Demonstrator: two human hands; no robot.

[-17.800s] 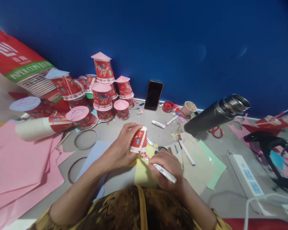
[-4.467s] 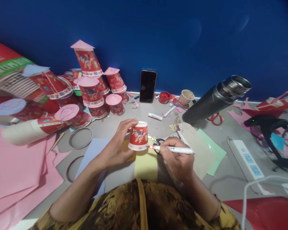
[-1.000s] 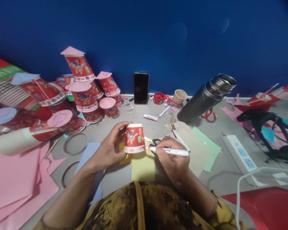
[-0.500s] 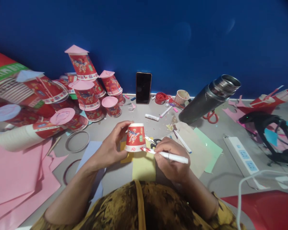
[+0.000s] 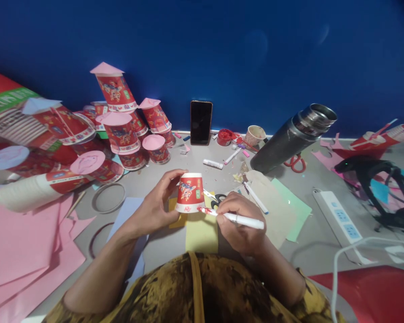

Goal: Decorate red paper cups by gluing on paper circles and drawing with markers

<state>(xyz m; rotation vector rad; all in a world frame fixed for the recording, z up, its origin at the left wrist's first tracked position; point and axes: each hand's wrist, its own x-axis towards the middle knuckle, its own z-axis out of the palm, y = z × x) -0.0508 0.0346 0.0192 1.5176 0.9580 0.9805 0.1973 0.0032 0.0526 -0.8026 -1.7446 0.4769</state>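
Observation:
My left hand (image 5: 159,199) grips a red paper cup (image 5: 190,190) from its left side, and the cup is upside down with its white rim band at the bottom. Small red marks show on that band. Between the fingers of my right hand (image 5: 240,220) is a white marker (image 5: 245,220), its red tip at the right end of the cup's band. Black-handled scissors (image 5: 218,198) lie behind the marker, partly hidden by my right hand. Below the cup lies a yellow sheet of paper (image 5: 202,235).
Stacked red cups with pink paper cone tops (image 5: 117,134) fill the left back. Pink paper (image 5: 20,242) covers the left front. A phone (image 5: 201,123) leans on the blue wall. A dark steel flask (image 5: 286,139) and a power strip (image 5: 340,222) are on the right.
Almost everything holds its place. The red marks on the cup's band look slightly different near the left, and the marker tip stays at the band's right end.

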